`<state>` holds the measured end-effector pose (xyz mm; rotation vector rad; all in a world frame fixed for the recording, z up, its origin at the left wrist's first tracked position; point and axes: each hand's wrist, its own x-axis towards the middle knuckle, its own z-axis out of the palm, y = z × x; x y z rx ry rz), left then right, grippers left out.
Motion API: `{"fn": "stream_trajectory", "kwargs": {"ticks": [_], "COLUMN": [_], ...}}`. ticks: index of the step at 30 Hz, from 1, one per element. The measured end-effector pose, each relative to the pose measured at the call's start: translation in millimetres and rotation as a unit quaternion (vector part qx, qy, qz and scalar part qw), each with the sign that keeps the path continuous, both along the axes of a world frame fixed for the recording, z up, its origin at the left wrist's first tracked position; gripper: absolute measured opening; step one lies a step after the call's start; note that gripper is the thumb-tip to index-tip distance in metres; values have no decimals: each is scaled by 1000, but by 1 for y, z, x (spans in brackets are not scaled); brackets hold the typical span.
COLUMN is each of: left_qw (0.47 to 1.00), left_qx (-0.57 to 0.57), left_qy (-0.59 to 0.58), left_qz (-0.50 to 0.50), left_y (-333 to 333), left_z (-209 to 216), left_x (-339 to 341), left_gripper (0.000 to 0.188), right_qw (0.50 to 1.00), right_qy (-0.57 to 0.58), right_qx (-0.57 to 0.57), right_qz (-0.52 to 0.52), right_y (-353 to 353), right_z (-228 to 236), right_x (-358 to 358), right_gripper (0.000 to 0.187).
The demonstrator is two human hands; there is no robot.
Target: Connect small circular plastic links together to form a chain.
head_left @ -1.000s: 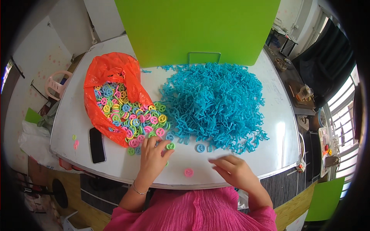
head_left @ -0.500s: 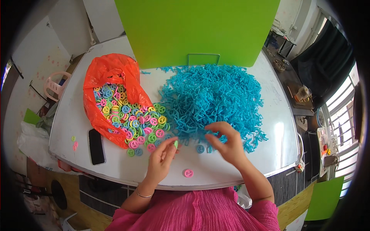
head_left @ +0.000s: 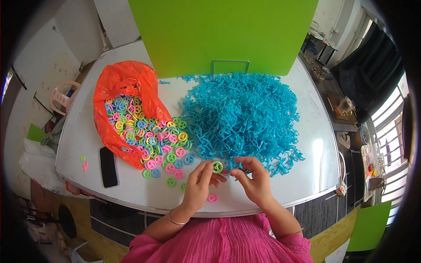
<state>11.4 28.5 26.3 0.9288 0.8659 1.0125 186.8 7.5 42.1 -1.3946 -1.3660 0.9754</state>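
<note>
Green wheel (head_left: 217,167) over white table (head_left: 315,168), pinched between thumb and fingers of my left hand (head_left: 197,184). Right hand (head_left: 256,180) at wheel's 3 o'clock, fingertips close together; I can't tell what they hold. Pink wheel (head_left: 212,198) at 6, blue heap (head_left: 243,116) at 1, red bag (head_left: 103,127) at 10.

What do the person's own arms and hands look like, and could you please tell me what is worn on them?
Both the left hand and right hand are bare, without gloves. A thin, silvery bracelet circles the left wrist; none shows on the right. The bright pink sleeves look loose and leave the forearms uncovered.
</note>
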Motion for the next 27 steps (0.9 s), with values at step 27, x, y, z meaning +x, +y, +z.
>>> {"fn": "stream_trajectory", "kwargs": {"ticks": [27], "left_qw": [894], "left_qx": [322], "left_qy": [274], "left_qz": [149], "left_y": [-13], "left_z": [-7], "left_x": [6], "left_gripper": [17], "right_qw": [981], "right_qy": [177], "right_qx": [-59], "right_qz": [54], "right_y": [-8], "right_z": [-20], "right_x": [-21], "right_gripper": [17]}}
